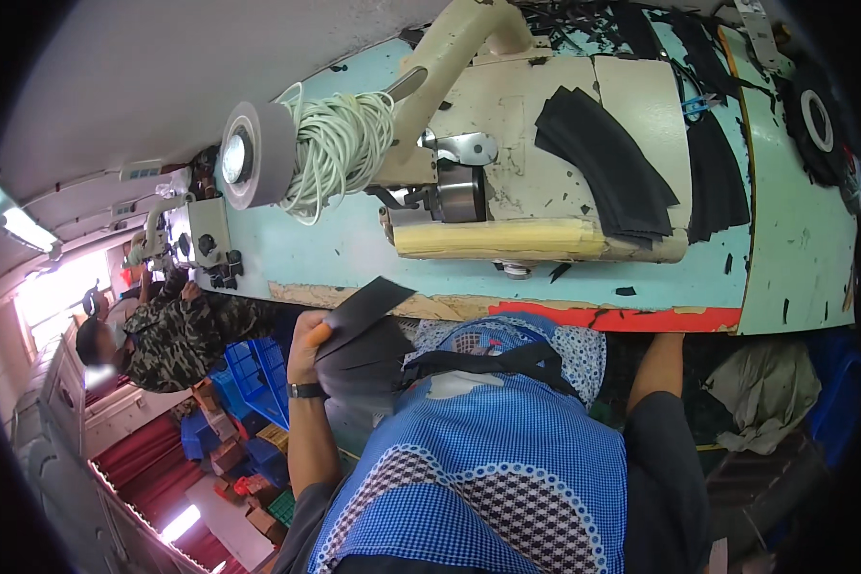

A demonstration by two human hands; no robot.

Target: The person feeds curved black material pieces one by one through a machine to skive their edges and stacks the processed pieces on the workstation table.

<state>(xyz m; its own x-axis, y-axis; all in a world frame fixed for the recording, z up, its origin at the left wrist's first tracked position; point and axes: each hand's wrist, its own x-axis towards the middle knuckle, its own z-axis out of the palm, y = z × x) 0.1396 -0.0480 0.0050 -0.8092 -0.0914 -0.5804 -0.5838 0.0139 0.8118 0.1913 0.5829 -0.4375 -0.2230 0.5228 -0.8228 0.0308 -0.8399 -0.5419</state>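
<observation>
Left hand [308,337] clamped on a fanned bunch of dark cut pieces [364,335], thumb on top, held just off the front edge of the surface [794,239], above the lap. Right hand not visible: forearm [658,368] runs up under the surface edge, so can't tell open or closed.

Sewing machine [507,182] sits mid-surface w/ cord coil [340,143] round its arm; second stack of dark pieces [607,172] on the machine bed, more strips beside it. Tape roll [816,120] far right.

Tips for the step, as judged: keep pinch near one corner so pieces stay fanned and separable, peel one at a time w/ thumb, keep edges aligned, don't let bottom piece slip into lap. Co-worker [167,335] at next machine, well apart.
</observation>
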